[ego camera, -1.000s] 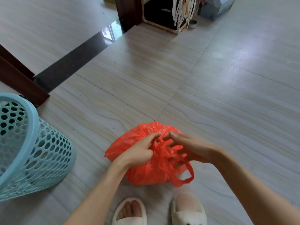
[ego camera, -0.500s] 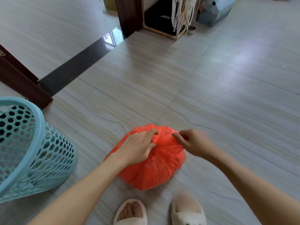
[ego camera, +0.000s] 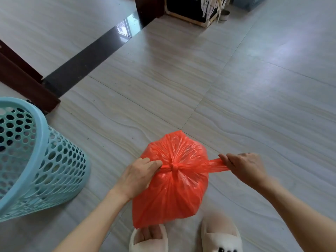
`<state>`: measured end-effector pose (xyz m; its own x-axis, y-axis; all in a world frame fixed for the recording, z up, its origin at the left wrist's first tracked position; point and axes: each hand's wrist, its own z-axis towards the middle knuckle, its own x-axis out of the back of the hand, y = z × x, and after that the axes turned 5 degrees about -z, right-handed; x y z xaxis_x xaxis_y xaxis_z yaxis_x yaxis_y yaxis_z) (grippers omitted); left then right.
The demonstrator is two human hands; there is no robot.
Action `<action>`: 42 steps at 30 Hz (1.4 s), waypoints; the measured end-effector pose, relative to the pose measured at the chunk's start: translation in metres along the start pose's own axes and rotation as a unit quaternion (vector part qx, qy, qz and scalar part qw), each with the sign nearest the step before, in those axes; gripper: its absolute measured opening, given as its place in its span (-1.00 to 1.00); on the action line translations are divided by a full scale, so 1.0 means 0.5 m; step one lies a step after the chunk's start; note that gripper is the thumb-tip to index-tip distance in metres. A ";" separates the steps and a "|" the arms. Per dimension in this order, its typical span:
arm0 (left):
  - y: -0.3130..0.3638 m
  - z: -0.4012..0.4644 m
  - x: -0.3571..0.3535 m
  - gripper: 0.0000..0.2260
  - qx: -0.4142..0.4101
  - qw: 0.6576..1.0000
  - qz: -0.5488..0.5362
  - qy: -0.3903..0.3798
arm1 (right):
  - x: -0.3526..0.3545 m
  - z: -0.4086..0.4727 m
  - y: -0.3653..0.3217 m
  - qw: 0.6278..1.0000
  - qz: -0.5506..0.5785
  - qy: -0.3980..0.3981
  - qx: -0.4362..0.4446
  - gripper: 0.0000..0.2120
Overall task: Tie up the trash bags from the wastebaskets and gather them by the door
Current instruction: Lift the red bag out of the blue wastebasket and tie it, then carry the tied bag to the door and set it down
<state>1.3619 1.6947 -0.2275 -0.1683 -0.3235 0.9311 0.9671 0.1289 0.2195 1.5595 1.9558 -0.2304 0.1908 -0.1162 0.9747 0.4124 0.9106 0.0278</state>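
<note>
1. Our left hand is curled tight, thumb and fingers pinching one end of the red trash bag just to the left of its knot; the knuckles press against the bag's upper side.
2. Our right hand is likewise clenched, pinching the other handle strip, which runs taut and nearly level from the knot out to our fingertips, clear of the bag's right edge.
3. The knot sits at the top centre of the bag, between the two hands, with the plastic gathered into radiating creases around it.
4. The bag is full and rounded. Its lower end reaches down to our left slipper and overlaps that slipper's toe in the view; whether it rests on the floor or hangs from our hands we cannot tell.
5. Our right slipper stands just beside the left one, to the right of the bag's bottom.
6. A pale blue perforated wastebasket stands to the left, near the bag but apart from it, leaning in the wide-angle view.
7. Everything stands on a pale tiled floor.
8. Farther off, a dark threshold strip runs diagonally between two dark wooden door frame posts.
9. At the top edge, a box-like wooden-framed piece with pale fringe hanging over it stands on the floor.
</note>
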 end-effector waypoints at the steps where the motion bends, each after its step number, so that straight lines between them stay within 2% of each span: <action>1: -0.004 0.002 -0.003 -0.85 -0.002 1.000 0.011 0.015 | -0.008 0.001 -0.001 1.000 -0.005 -0.011 -0.001 -0.29; 5: -0.030 0.014 -0.026 -0.89 0.036 0.998 0.020 0.037 | -0.036 0.037 -0.004 0.997 0.002 -0.074 0.018 -0.47; 6: -0.037 0.012 -0.035 -0.89 0.052 0.998 0.008 0.032 | -0.037 0.052 -0.008 0.992 0.012 -0.124 0.032 -0.49; 9: -0.053 0.004 -0.056 -0.90 0.102 0.995 -0.004 -0.014 | -0.057 0.082 -0.025 0.961 0.058 -0.266 0.036 -0.55; 11: -0.048 0.017 -0.049 -0.90 0.163 0.984 0.007 -0.075 | -0.052 0.095 -0.040 0.942 0.079 -0.325 0.016 -0.53; 14: -0.017 0.066 -0.003 -0.86 0.298 0.923 -0.031 -0.242 | -0.005 0.088 -0.068 0.894 0.114 -0.433 -0.017 -0.54; 16: 0.006 0.094 0.039 -0.84 0.341 0.884 -0.048 -0.316 | 0.065 0.081 -0.088 0.855 0.152 -0.496 -0.022 -0.60; 21: 0.107 0.183 0.205 -0.67 0.403 0.849 -0.080 -0.332 | 0.304 0.121 -0.117 0.759 0.291 -0.576 -0.086 -0.75; 25: 0.200 0.299 0.396 -0.63 0.421 0.839 -0.088 -0.334 | 0.481 0.173 -0.082 0.712 0.346 -0.579 -0.197 -0.76; 27: 0.230 0.362 0.487 -0.63 0.428 0.840 -0.093 -0.320 | 0.572 0.202 -0.050 0.699 0.383 -0.550 -0.251 -0.71; 29: 0.267 0.442 0.596 -0.61 0.420 0.849 -0.102 -0.305 | 0.687 0.233 0.002 0.697 0.409 -0.509 -0.296 -0.66; 31: 0.308 0.527 0.695 -0.60 0.407 0.860 -0.102 -0.290 | 0.798 0.254 0.068 0.711 0.404 -0.468 -0.335 -0.71; 33: 0.337 0.595 0.760 -0.60 0.404 0.866 -0.112 -0.274 | 0.877 0.270 0.133 0.722 0.405 -0.430 -0.361 -0.79; 35: 0.383 0.675 0.823 -0.60 0.392 0.873 -0.124 -0.263 | 0.966 0.279 0.217 0.713 0.401 -0.408 -0.405 -0.80; 38: 0.471 0.790 0.894 -0.61 0.362 0.889 -0.149 -0.239 | 1.090 0.272 0.333 0.680 0.412 -0.366 -0.483 -0.76; 40: 0.523 0.859 0.914 -0.61 0.339 0.897 -0.164 -0.231 | 1.148 0.263 0.398 0.655 0.434 -0.318 -0.531 -0.72; 42: 0.572 0.929 0.920 -0.60 0.311 0.907 -0.171 -0.226 | 1.194 0.254 0.467 0.645 0.439 -0.259 -0.570 -0.70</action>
<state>1.4723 2.0182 0.3986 -0.6357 -0.0442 0.7707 0.5721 0.6433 0.5088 1.6566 2.1496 0.3860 0.5948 0.6617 0.4565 0.7911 -0.3809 -0.4786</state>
